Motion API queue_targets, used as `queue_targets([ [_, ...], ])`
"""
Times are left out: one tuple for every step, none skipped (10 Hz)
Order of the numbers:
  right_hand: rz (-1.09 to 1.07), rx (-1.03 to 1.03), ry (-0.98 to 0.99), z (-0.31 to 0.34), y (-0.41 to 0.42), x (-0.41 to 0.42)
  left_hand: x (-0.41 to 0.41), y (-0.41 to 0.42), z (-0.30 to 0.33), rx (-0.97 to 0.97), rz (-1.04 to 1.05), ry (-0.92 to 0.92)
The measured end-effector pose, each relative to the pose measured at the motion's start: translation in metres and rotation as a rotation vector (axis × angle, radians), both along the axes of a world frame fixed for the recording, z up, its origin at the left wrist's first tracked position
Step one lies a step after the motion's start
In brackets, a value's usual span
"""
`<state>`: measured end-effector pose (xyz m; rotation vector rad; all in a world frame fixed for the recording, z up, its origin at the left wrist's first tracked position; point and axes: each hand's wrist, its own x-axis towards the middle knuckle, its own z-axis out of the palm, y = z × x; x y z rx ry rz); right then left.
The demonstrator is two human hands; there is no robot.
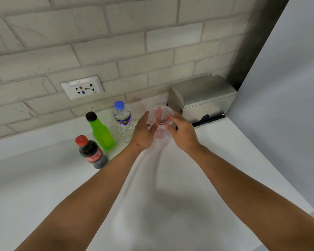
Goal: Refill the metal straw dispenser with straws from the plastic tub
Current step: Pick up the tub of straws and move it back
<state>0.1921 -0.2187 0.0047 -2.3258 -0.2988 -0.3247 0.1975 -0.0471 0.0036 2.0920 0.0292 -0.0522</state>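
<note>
Both the left hand (143, 132) and right hand (182, 132) seem to grip the clear plastic tub (162, 115) of red straws (158, 115), beside the metal dispenser (201, 98).

Both forearms are bare, with no sleeves; left hand (143, 132) and right hand (182, 134) ungloved.

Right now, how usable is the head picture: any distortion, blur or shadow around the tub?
Head view: wide-angle bending curves the brick wall and counter; the clear plastic tub and its red straws look soft; faint shadows lie under the arms; no strong glare; the metal straw dispenser reads clearly.
</note>
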Motion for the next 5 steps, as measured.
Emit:
queue_targets([
  [-0.002, -0.015, 0.013, 0.001, 0.003, 0.008, 0.006, -0.002, 0.004, -0.004, 0.015, 0.017],
  [0.001, -0.032, 0.008, -0.002, 0.004, 0.015, 0.010, -0.001, 0.003, 0.007, 0.019, 0.013],
  [-0.007, -0.059, 0.009, 0.000, 0.005, 0.018, 0.012, -0.001, 0.005, 0.013, 0.021, 0.023],
  [0.001, -0.068, -0.004, -0.001, 0.005, 0.021, 0.015, 0.000, 0.004, 0.015, 0.021, 0.031],
  [0.022, -0.034, -0.029, 0.004, 0.002, 0.019, 0.013, 0.000, 0.004, 0.044, 0.034, 0.006],
])
